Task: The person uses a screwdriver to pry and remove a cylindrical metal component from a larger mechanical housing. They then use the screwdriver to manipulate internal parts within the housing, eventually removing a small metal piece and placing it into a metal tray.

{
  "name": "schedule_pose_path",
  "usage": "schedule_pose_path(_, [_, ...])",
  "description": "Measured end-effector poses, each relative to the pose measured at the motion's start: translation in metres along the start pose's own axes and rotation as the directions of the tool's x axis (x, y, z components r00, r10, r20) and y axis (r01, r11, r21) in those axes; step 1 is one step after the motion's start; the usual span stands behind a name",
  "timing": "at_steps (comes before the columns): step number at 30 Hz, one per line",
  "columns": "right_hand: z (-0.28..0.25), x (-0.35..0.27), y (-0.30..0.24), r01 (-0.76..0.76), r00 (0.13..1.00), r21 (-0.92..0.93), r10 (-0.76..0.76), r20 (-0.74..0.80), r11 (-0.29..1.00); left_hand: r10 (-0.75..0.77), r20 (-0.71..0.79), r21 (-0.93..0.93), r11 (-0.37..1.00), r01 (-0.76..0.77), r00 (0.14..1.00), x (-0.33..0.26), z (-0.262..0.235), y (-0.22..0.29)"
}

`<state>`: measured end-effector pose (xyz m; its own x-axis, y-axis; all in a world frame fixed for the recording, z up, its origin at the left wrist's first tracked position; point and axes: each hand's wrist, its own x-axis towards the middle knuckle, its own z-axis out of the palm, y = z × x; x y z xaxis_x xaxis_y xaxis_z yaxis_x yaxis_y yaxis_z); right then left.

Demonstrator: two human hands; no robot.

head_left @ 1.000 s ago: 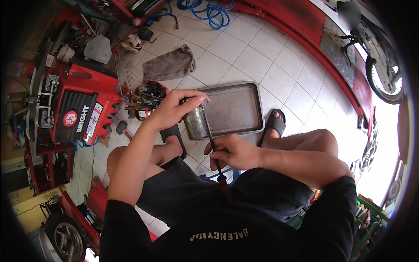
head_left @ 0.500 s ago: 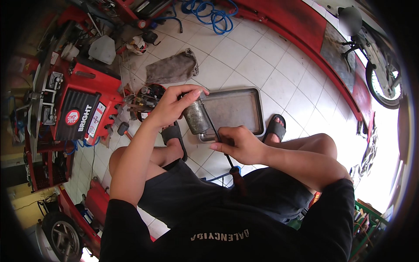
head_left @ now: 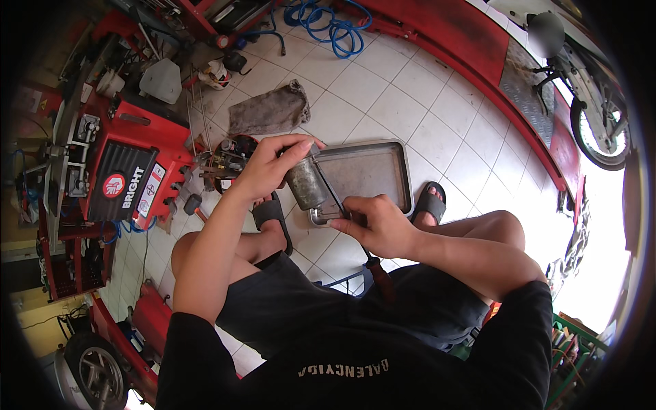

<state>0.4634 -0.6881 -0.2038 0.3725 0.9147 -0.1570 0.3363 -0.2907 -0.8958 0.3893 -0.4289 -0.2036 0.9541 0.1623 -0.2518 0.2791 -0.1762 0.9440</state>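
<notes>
A worn grey metal cylinder (head_left: 305, 186), which looks like a small starter motor with a narrow stub at its lower end, is tilted in the air over the near left part of a metal tray. My left hand (head_left: 277, 162) is closed around its upper end. My right hand (head_left: 379, 224) pinches the long dark shaft of a screwdriver (head_left: 380, 279), whose dark red handle hangs toward my lap. The shaft runs up along the cylinder's right side. Its tip is hard to make out near my left fingers.
The rectangular tray (head_left: 408, 174) rests on the tiled floor between my feet. A grey rag (head_left: 268, 109) lies beyond it. Left are mechanical parts (head_left: 232, 158), a hammer (head_left: 193, 203) and a red machine (head_left: 130, 157). A blue hose (head_left: 348, 42) coils by a red lift platform (head_left: 451, 51).
The screwdriver handle has swung slightly right and toward me, with the shaft shifting along the cylinder. My right hand's fingers have moved a little; my left hand stays nearly still.
</notes>
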Motion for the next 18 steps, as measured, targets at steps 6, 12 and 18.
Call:
schedule_pose_path(6, [0.002, -0.003, 0.001, -0.008, 0.999, -0.045, 0.005, -0.054, 0.999, -0.077, -0.06, -0.047, 0.996, 0.074, 0.995, 0.001, -0.002, -0.006])
schedule_pose_path(12, [-0.002, -0.005, 0.001, 0.074, 0.996, -0.083, -0.077, -0.042, 0.994, 0.067, -0.104, 0.017, 0.998, -0.066, 0.992, 0.005, -0.007, -0.008])
schedule_pose_path(18, [-0.006, 0.008, 0.002, -0.048, 0.989, 0.42, 0.103, -0.108, 0.906, 0.299, -0.076, 0.131, 0.949, -0.287, 0.951, 0.0, 0.01, 0.001])
